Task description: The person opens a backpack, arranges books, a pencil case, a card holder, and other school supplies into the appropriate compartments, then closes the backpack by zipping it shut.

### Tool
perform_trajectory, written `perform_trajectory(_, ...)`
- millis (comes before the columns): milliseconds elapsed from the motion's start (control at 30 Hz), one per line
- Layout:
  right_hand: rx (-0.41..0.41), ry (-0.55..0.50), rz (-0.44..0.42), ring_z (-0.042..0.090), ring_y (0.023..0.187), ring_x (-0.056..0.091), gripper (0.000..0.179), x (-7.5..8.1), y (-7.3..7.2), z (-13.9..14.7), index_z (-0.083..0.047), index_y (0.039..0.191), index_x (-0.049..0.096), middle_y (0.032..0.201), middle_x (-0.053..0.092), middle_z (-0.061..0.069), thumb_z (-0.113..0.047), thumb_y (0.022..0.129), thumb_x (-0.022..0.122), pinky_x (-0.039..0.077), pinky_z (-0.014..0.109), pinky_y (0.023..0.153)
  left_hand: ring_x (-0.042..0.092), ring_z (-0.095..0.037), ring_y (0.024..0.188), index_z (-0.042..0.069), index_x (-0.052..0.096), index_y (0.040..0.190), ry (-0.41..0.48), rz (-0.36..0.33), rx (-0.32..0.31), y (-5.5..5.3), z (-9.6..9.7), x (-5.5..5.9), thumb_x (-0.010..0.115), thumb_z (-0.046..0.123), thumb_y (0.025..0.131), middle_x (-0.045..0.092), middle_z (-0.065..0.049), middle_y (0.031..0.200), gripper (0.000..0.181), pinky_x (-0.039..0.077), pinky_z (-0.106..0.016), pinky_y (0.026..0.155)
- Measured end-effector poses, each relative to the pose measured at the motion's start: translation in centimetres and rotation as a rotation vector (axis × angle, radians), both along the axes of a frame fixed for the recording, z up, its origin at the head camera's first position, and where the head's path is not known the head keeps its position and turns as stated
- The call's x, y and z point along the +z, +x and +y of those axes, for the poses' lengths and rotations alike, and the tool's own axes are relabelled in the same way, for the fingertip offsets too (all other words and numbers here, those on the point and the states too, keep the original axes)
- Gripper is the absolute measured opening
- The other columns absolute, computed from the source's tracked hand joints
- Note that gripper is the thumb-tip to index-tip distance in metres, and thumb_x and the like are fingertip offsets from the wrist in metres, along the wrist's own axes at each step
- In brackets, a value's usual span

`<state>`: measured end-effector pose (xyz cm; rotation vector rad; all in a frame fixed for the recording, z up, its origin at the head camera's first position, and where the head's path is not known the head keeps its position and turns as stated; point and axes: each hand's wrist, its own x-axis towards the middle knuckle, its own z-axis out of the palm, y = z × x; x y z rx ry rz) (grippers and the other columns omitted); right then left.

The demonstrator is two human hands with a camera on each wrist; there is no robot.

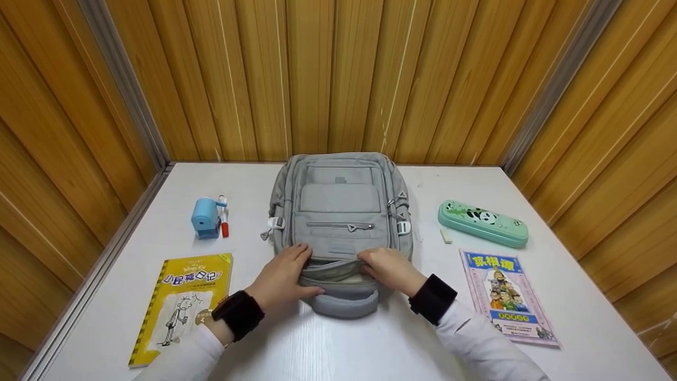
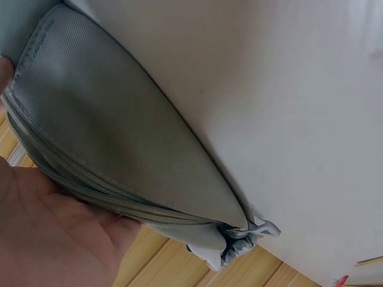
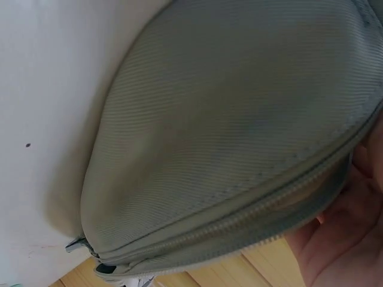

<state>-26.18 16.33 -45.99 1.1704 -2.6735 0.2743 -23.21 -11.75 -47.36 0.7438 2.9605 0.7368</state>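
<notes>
The grey fabric backpack (image 1: 341,198), already unzipped at six o'clock, was gripped by both hands (image 1: 280,272) (image 1: 390,267) (rectangular yellow paperback (image 1: 182,312) left outside, eight o'clock).

A small panelled booth built round a white desk (image 1: 317,349)
Wood-look panels (image 1: 344,79) wall it in at twelve, nine and three o'clock, meeting at grey metal posts (image 1: 127,79) at ten and two; the desk runs up to the far panels, cubicle-fashion. A yellow book (image 1: 182,299) at eight and a pink book (image 1: 508,291) at four give it a study-corner look.
</notes>
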Motion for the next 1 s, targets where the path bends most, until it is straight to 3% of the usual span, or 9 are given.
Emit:
perform_trajectory(233,-0.031,-0.059,-0.006,0.019,0.072,0.07,0.009,1.2,-0.2,-0.1,-0.009,0.087,0.07,0.081,0.075,0.003,-0.015,0.094,0.071,0.057,0.034,0.065,0.034,-0.044,0.153,-0.005,0.043,0.152,0.006,0.026,0.037,0.0,-0.4,0.0,0.084,0.058,0.077,0.037,-0.028,0.162,0.107,0.027,-0.058,0.127)
perform_trajectory(433,-0.039,-0.12,0.035,0.023,0.085,0.074,0.004,3.2,-0.6,0.2,-0.006,0.095,0.071,0.09,0.077,0.006,-0.01,0.093,0.072,0.061,0.039,0.076,0.032,-0.042,0.155,-0.003,0.036,0.156,0.015,0.077,0.032,-0.2,-1.1,0.6,0.085,0.058,0.075,0.035,-0.026,0.164,0.112,0.023,-0.057,0.129)
perform_trajectory(600,-0.06,-0.201,0.065,0.025,0.091,0.075,0.007,4.9,-1.3,0.5,-0.006,0.1,0.072,0.095,0.078,0.008,-0.01,0.094,0.071,0.061,0.04,0.081,0.033,-0.041,0.155,-0.002,0.03,0.158,0.015,0.096,0.076,-0.3,-2.4,1.3,0.085,0.053,0.077,0.033,-0.026,0.165,0.113,0.022,-0.056,0.13)
perform_trajectory(800,-0.1,-0.278,0.05,0.031,0.1,0.075,0.015,6.5,-1.9,0.6,-0.003,0.106,0.073,0.104,0.078,0.013,-0.011,0.095,0.071,0.061,0.044,0.088,0.03,-0.042,0.156,-0.002,0.027,0.16,-0.009,0.025,0.196,0.3,-5.0,2.3,0.077,0.051,0.088,0.029,-0.025,0.167,0.102,0.022,-0.057,0.129)
perform_trajectory(1000,-0.13,-0.347,0.037,0.034,0.105,0.073,0.017,7.2,-2.4,0.4,0.0,0.109,0.074,0.108,0.077,0.017,-0.006,0.093,0.071,0.059,0.047,0.093,0.031,-0.049,0.152,-0.005,0.031,0.157,-0.12,-0.102,0.356,1.8,-8.7,2.7,0.073,0.046,0.093,0.031,-0.032,0.163,0.092,0.026,-0.062,0.125)
